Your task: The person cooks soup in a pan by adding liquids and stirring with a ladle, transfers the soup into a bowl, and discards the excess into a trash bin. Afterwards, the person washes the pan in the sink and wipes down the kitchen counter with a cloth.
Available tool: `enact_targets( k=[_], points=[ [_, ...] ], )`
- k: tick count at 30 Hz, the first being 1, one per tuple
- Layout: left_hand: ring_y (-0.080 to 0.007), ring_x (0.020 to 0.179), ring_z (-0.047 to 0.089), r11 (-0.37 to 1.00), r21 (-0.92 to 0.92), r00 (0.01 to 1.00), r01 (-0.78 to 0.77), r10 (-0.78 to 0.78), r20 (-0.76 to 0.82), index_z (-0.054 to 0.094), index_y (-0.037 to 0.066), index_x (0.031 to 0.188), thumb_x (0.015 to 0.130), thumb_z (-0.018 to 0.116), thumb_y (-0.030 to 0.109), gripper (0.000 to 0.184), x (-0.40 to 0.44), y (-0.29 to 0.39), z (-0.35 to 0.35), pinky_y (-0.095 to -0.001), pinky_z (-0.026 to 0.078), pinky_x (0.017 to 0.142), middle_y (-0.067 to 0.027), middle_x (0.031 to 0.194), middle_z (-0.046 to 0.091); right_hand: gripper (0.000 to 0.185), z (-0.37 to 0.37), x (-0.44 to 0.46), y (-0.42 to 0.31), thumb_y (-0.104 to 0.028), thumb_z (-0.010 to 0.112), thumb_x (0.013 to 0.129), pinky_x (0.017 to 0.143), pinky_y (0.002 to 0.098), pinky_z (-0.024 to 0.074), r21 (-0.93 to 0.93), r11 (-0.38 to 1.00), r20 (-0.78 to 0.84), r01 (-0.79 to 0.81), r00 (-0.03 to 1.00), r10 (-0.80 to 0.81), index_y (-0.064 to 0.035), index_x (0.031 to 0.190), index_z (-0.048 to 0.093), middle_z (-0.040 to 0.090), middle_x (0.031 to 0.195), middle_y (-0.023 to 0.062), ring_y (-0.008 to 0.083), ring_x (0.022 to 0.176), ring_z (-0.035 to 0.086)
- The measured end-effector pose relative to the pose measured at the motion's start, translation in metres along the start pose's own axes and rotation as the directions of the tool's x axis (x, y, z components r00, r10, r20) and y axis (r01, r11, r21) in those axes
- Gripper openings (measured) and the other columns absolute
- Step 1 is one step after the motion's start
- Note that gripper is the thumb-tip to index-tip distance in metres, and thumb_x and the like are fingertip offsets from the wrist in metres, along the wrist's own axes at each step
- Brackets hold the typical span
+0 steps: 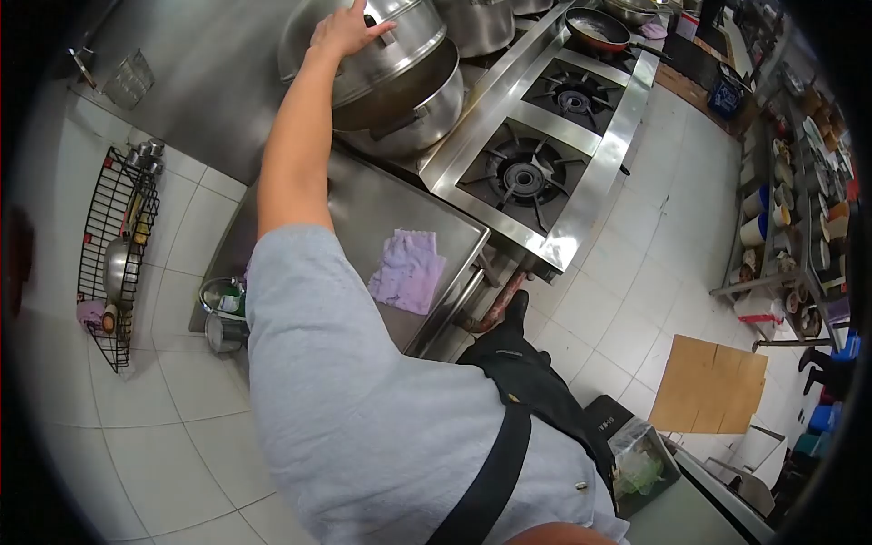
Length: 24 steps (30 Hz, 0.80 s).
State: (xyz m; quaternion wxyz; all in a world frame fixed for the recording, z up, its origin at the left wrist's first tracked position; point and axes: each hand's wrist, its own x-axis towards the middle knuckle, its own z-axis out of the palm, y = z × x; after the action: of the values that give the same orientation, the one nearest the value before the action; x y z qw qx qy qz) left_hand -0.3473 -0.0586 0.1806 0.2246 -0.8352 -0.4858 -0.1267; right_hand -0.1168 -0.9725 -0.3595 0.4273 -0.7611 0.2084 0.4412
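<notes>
My left hand (pixel 341 34) reaches out at the top, fingers and thumb around the dark knob of a large steel lid (pixel 409 32). Tilted, the lid leaves a dark gap above the wide steel pot (pixel 422 123), whose inside is mostly hidden. A crumpled purple cloth (pixel 408 271) lies on the steel counter (pixel 354 195) below my forearm. My right hand is out of the frame; only a bit of skin shows at the bottom edge.
Gas burners (pixel 524 178) run beside the pot, with a frying pan (pixel 597 29) farther back. A wire rack (pixel 102 232) hangs on the left tiled wall. Cardboard (pixel 708 384) lies on the floor near a bin (pixel 668 468). Loaded shelves (pixel 790 209) stand at right.
</notes>
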Motion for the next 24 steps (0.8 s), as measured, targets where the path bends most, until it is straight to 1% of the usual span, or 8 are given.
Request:
enact_targets(
  k=[5,9,11,14,19,21,22,24],
  points=[
    [-0.0277,0.11,0.053,0.988,0.11,0.987,-0.111,0.122,-0.1,0.052,0.006,0.121,0.077,0.055,0.066,0.074,-0.029,0.019,0.044,-0.0453,0.043,0.087,-0.0119,0.113,0.06,0.018,0.017,-0.002,0.012,-0.011,0.056,0.082,0.042,0.0355,0.0455,0.031,0.999,0.02,-0.034,0.999,0.034,-0.009,0.1,0.06,0.059,0.069,0.0073,0.0211,0.058,0.061],
    [-0.0254,0.105,0.052,0.981,0.122,0.947,-0.154,0.182,-0.265,0.055,0.008,0.102,0.078,0.058,0.06,0.058,-0.067,0.047,0.077,-0.0467,0.044,0.08,-0.0095,0.103,0.058,0.016,0.015,-0.004,0.037,-0.012,0.055,0.083,0.042,0.0354,0.0451,0.103,0.993,-0.037,-0.053,0.998,0.057,-0.0097,0.098,0.059,0.058,0.068,0.0061,0.0206,0.058,0.061],
    [-0.0252,0.109,0.05,0.98,0.188,0.995,-0.061,0.076,-0.072,0.054,0.008,0.11,0.081,0.055,0.06,0.06,-0.078,0.07,0.05,-0.0473,0.044,0.081,-0.0075,0.109,0.056,0.015,0.02,-0.002,0.045,-0.012,0.055,0.083,0.042,0.0353,0.0449,0.141,0.988,-0.079,-0.067,0.994,0.079,-0.01,0.097,0.059,0.057,0.067,0.0054,0.0204,0.058,0.061],
    [-0.0251,0.117,0.044,0.966,0.254,0.949,-0.042,0.119,-0.293,0.05,0.008,0.119,0.083,0.051,0.06,0.063,-0.083,0.068,0.067,-0.048,0.044,0.085,-0.0082,0.12,0.049,0.013,0.037,0.002,0.044,-0.013,0.054,0.084,0.042,0.0353,0.0446,0.153,0.984,-0.122,-0.086,0.987,0.105,-0.0106,0.096,0.059,0.057,0.067,0.0045,0.0201,0.058,0.06],
    [-0.0313,0.108,0.05,0.985,0.041,0.94,0.167,-0.146,-0.307,0.054,0.006,0.103,0.086,0.053,0.046,0.044,-0.083,0.068,0.084,-0.0501,0.043,0.083,-0.0124,0.108,0.055,0.015,0.078,0.068,0.052,-0.009,0.058,0.08,0.042,0.0347,0.0455,-0.421,0.87,0.208,0.256,0.961,-0.182,-0.0057,0.094,0.062,0.06,0.069,0.0078,0.0209,0.054,0.059],
    [-0.033,0.103,0.052,0.988,-0.004,0.944,0.155,-0.149,-0.294,0.055,0.005,0.096,0.085,0.052,0.039,0.036,-0.079,0.07,0.081,-0.0514,0.043,0.081,-0.0134,0.102,0.057,0.019,0.104,0.083,-0.002,-0.008,0.06,0.078,0.042,0.0355,0.0467,-0.351,0.91,0.122,0.22,0.975,-0.188,-0.0027,0.096,0.064,0.063,0.072,0.0106,0.0222,0.054,0.059],
    [-0.0318,0.103,0.053,0.988,-0.049,0.956,0.148,-0.155,-0.251,0.055,0.006,0.098,0.085,0.05,0.038,0.035,-0.074,0.068,0.081,-0.0523,0.043,0.08,-0.012,0.103,0.057,0.022,0.138,0.065,-0.03,-0.007,0.062,0.076,0.042,0.0365,0.0477,-0.114,0.991,-0.031,0.071,0.997,-0.075,-0.0015,0.097,0.065,0.064,0.074,0.0122,0.0231,0.055,0.061],
    [-0.0307,0.1,0.055,0.978,-0.059,0.948,0.202,-0.21,-0.239,0.058,0.005,0.094,0.085,0.048,0.036,0.033,-0.068,0.071,0.079,-0.0529,0.043,0.077,-0.0106,0.097,0.06,0.031,0.175,0.038,-0.078,-0.011,0.064,0.072,0.053,0.0404,0.0523,-0.114,0.977,-0.011,0.183,0.983,-0.185,-0.0021,0.102,0.066,0.066,0.077,0.0143,0.0268,0.066,0.065]
  ],
)
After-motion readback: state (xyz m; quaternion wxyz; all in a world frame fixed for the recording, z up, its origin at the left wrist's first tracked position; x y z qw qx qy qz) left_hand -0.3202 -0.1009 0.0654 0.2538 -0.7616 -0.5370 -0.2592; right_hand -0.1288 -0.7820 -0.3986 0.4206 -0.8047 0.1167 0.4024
